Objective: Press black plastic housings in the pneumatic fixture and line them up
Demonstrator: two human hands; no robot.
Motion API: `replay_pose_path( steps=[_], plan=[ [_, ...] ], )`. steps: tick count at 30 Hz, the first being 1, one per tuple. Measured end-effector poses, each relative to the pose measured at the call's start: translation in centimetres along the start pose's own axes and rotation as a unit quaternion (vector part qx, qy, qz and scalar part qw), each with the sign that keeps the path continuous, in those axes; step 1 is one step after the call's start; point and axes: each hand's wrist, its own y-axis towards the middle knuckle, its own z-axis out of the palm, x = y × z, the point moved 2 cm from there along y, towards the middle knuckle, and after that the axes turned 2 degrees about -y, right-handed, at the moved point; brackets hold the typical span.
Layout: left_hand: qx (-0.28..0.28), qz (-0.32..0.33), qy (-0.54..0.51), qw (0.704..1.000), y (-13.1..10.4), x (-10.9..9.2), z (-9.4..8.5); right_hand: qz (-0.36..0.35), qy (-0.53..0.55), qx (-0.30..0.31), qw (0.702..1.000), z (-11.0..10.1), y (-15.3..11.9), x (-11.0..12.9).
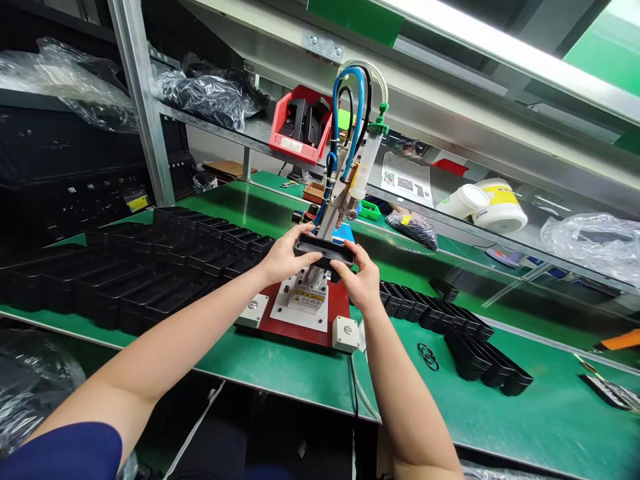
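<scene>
Between both hands I hold a black rectangular plastic housing (pixel 327 248), its open hollow side toward me. My left hand (pixel 291 257) grips its left end, thumb along the front edge. My right hand (pixel 361 273) closes on the right end with thumb and fingers. Just behind the housing stands a bench press-like machine (pixel 327 217) with blue and black hoses and an upright clear syringe (pixel 369 160). Its red base (pixel 280 327) carries a white plate and a pale button box on each side. The housing hides part of the machine's middle.
Rows of black housings (pixel 150 267) cover the bench's left side; more housings (pixel 440 310) stand at right, near several black rings (pixel 428 357). A red bin (pixel 303 127) and white tubs (pixel 493 205) sit on the shelf above. The green bench's front edge (pixel 290 397) runs below my forearms.
</scene>
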Motion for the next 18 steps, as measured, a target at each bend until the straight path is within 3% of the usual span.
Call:
replay_pose_path(
  steps=[2,5,7,9,12,14,15,18],
  plan=[
    [0.052,-0.016,0.029,0.998,-1.6,-1.7,-0.2,0.009,0.053,0.031,0.998,-0.7,-1.3,1.2],
    [0.207,-0.061,-0.021,0.976,-4.5,-4.6,0.7,0.017,0.141,0.142,0.98,-1.6,-3.1,3.7],
    [0.227,-0.059,-0.085,0.968,-6.1,-6.2,1.5,0.0,0.143,0.218,0.966,-1.8,-4.0,5.3],
    [0.17,-0.052,-0.133,0.975,-7.1,-6.8,2.3,-0.041,0.093,0.243,0.965,-1.7,-4.9,6.7],
    [0.007,-0.096,-0.191,0.977,-7.5,-6.4,2.7,-0.107,-0.024,0.122,0.986,-0.9,-6.9,7.9],
    [-0.123,-0.146,-0.251,0.949,-7.5,-6.0,2.6,-0.135,-0.088,0.046,0.986,0.2,-8.7,8.0],
    [-0.171,-0.17,-0.288,0.927,-7.5,-5.8,2.5,-0.147,-0.112,0.039,0.982,1.0,-9.6,7.9],
    [-0.196,-0.225,-0.388,0.872,-7.6,-5.8,2.5,-0.191,-0.148,0.068,0.968,2.8,-11.4,7.3]
  ],
)
